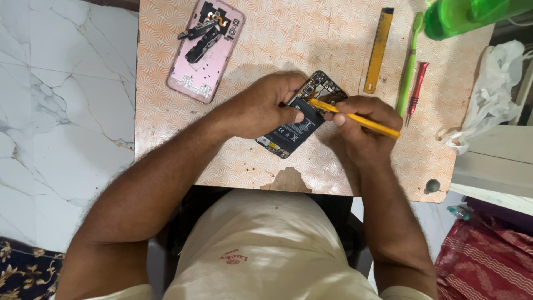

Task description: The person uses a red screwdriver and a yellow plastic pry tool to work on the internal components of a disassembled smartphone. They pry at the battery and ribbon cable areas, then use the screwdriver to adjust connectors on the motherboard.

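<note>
An opened black phone point(294, 130) with its battery exposed lies on the patterned orange table point(277, 50). My left hand point(261, 105) grips the phone's upper left side, thumb resting on the battery. My right hand point(361, 130) holds a yellow tool point(355, 118) like a pen, its tip touching the phone near the top of the battery.
A pink phone back cover point(202, 61) with loose black parts point(202, 33) lies at the far left. A yellow ruler-like strip point(379, 50), green toothbrush point(410, 66) and red screwdriver point(416, 89) lie at the right. A green bottle point(461, 16) and white plastic bag point(491, 94) sit beyond.
</note>
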`<action>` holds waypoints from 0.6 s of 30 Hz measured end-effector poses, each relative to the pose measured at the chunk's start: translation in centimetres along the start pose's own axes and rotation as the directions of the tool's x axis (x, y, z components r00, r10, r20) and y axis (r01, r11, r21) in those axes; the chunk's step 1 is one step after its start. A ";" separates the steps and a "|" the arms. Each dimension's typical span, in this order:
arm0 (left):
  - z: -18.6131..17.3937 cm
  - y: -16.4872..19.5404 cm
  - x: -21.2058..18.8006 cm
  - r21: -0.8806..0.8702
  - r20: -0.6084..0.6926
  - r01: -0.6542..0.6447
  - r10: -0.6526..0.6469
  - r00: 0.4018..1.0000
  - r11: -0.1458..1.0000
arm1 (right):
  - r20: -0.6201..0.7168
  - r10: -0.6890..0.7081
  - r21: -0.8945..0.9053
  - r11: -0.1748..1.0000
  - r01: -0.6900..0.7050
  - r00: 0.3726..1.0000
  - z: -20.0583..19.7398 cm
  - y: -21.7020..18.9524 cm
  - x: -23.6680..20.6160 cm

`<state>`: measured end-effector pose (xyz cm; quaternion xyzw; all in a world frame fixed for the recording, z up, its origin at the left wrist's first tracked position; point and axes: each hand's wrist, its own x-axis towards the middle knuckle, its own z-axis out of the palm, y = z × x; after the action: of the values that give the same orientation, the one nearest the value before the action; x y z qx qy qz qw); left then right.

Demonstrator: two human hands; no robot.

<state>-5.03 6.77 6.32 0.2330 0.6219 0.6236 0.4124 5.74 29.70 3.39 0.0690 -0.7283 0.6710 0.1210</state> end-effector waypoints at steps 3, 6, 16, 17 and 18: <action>0.0 0.0 0.0 -0.014 0.009 -0.043 0.043 0.999 0.999 | 0.055 -0.130 -0.006 0.991 0.130 0.990 -0.3 -0.3 0.2; 0.0 0.0 0.0 -0.009 0.002 -0.029 0.029 1.000 1.000 | -0.039 -0.193 0.049 0.980 0.195 0.980 -0.5 -0.3 0.1; -0.2 -0.7 0.5 -0.287 -0.015 -0.076 0.075 0.997 0.955 | -0.365 -0.026 0.370 0.913 0.170 0.931 -2.1 0.1 0.4; -0.2 -0.8 0.6 -0.332 -0.022 -0.073 0.070 0.997 0.940 | -0.358 -0.023 0.373 0.913 0.166 0.933 -2.2 0.1 0.4; -0.2 -0.9 0.6 -0.343 -0.017 -0.085 0.084 0.996 0.935 | -0.351 -0.020 0.376 0.913 0.161 0.936 -2.2 0.1 0.4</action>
<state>-5.34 7.04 5.27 0.1832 0.4934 0.7399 0.4190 5.47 31.93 3.59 0.0098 -0.5402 0.8005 0.2594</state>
